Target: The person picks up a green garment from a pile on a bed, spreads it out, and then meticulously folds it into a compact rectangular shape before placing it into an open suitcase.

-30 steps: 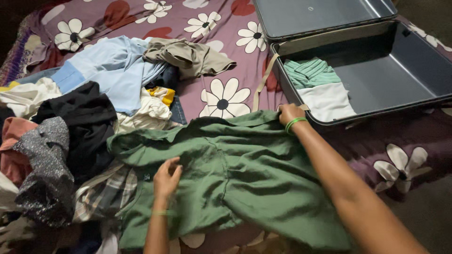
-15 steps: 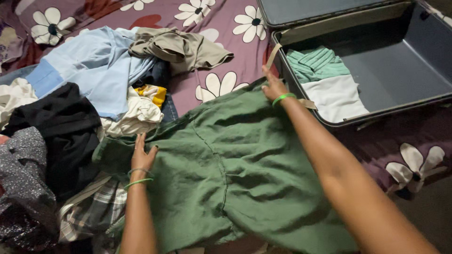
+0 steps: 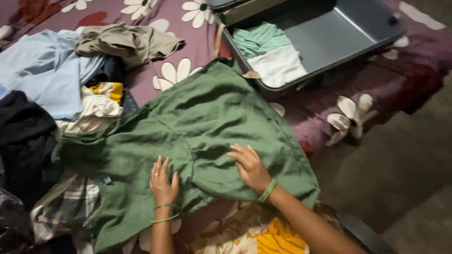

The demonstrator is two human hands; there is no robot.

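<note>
Head view: my left hand [image 3: 163, 181] and right hand [image 3: 250, 165] both lie flat, fingers spread, pressed on the green shirt [image 3: 197, 127] at frame centre on the flowered bedspread [image 3: 179, 73]. Open suitcase [image 3: 339, 33] upper right holds folded clothes [image 3: 270, 54]; clothes pile [image 3: 56, 89] upper left.

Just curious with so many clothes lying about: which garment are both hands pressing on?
The large green garment, spread flat across the bed. The left hand and right hand lie palm-down on it; the other clothes sit heaped, untouched, to its left.
</note>
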